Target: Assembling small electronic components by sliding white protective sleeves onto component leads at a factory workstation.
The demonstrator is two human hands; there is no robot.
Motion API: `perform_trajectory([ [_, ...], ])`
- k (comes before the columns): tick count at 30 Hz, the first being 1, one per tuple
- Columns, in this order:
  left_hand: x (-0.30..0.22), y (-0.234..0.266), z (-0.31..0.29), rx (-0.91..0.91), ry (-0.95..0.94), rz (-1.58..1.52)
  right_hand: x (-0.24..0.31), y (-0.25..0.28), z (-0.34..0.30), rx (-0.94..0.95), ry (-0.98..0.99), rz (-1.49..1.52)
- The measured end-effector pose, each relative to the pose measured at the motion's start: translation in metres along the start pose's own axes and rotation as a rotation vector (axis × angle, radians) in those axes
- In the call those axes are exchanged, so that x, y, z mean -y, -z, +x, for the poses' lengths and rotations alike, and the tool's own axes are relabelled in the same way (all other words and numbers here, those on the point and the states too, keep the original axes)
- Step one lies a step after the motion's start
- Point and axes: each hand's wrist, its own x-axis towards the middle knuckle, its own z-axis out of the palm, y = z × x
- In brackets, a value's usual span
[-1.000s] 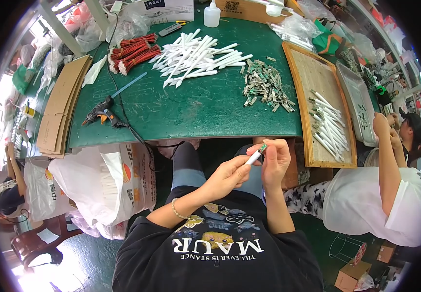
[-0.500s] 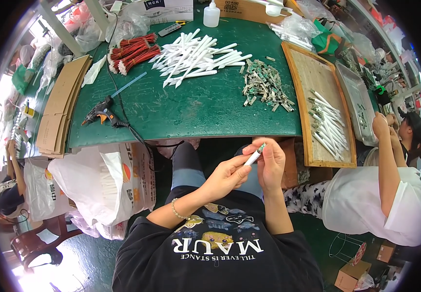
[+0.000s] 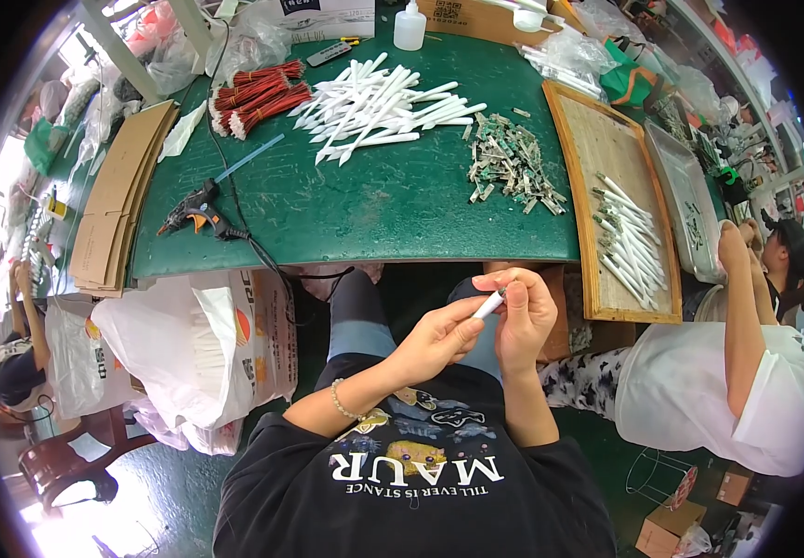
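Observation:
Just off the near table edge, my left hand (image 3: 441, 337) is closed around a white pen-shaped tube (image 3: 488, 305), which slants up to the right. My right hand (image 3: 525, 321) pinches at the tube's upper end, where a small dark piece shows; the fingers hide most of it. On the table beyond lie a heap of white pointed tubes (image 3: 379, 107), a pile of small green-and-silver circuit pieces (image 3: 515, 163) and bundles of red wires (image 3: 258, 96). To the right, a wooden tray (image 3: 569, 186) bears several white tubes with circuit pieces at their ends.
A glue gun (image 3: 199, 212) with a blue stick and black cord lies left on the green table (image 3: 355, 219). Flattened cardboard (image 3: 114, 205) lines the left edge. A white bottle (image 3: 409, 28) stands at the back. Another person (image 3: 709, 381) works on the right beside a metal tray (image 3: 685, 200).
My right fingers have closed further over the tube's upper end, so the greenish piece there is now mostly covered. The tube stays in my left hand, and the view has shifted slightly.

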Motion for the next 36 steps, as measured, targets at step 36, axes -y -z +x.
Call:
perform_trajectory([
  [36,-0.018,0.019,0.005,0.036,-0.005,0.019,0.027,0.013,0.021,0.34,-0.048,-0.539],
])
